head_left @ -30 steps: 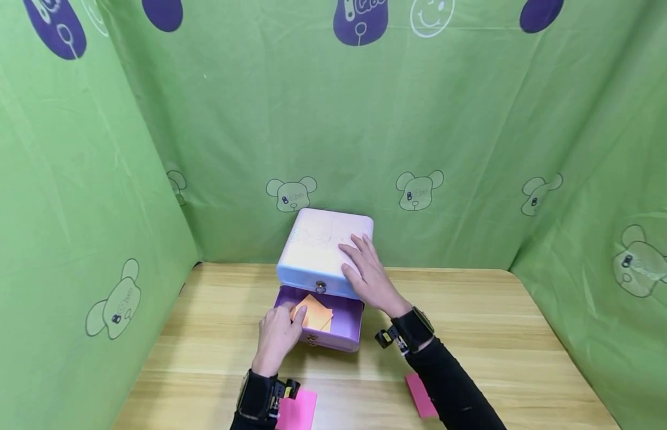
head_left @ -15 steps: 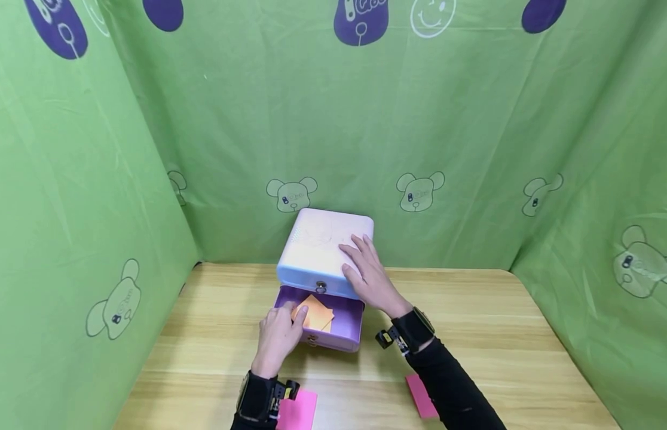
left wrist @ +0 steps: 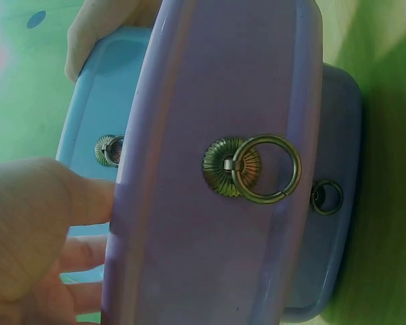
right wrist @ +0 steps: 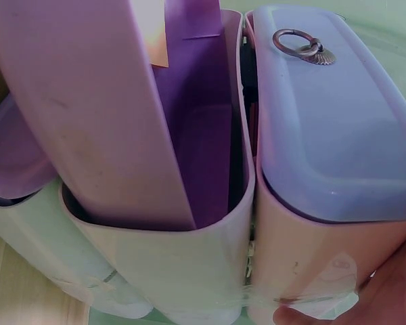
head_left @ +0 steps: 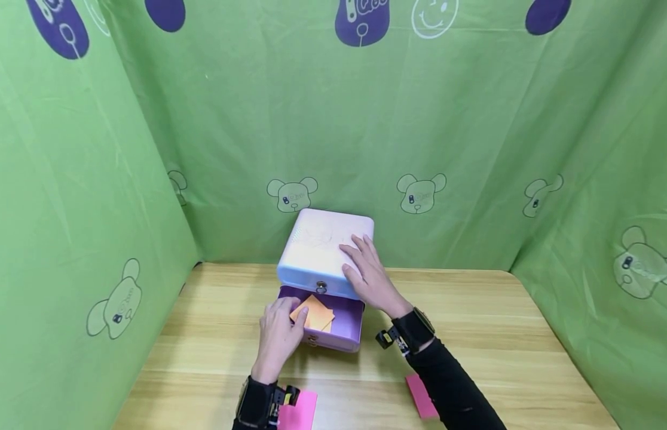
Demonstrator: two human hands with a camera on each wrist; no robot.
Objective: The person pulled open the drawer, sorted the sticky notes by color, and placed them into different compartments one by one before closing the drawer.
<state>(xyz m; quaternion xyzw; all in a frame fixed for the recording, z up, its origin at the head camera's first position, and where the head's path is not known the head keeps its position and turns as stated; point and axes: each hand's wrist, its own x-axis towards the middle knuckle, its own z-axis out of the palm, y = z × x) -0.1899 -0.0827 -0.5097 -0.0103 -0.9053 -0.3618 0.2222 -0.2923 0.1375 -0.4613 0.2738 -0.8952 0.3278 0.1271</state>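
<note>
A small chest of drawers [head_left: 323, 242] with a pale top stands against the green backdrop. Its blue top drawer [left wrist: 95, 101] is closed, and the purple drawer [head_left: 346, 322] below it is pulled out. Orange sticky notes [head_left: 318, 313] lie inside the purple drawer. My left hand [head_left: 278, 328] is over the drawer's left front corner, thumb and fingers extended past the rim; the fingertips are partly hidden behind the drawer front in the left wrist view. My right hand [head_left: 368, 275] rests on the right side of the chest's top with fingers spread.
Pink paper [head_left: 298, 411] lies by my left wrist, and another pink piece [head_left: 421, 395] is partly under my right forearm. A lower drawer [left wrist: 325, 257] with a ring pull sits closed beneath the purple one. Green cloth [head_left: 333, 119] hangs around the wooden table [head_left: 473, 334].
My left hand's fingers have straightened and shifted slightly at the drawer's left edge. The right hand and the chest have stayed in place.
</note>
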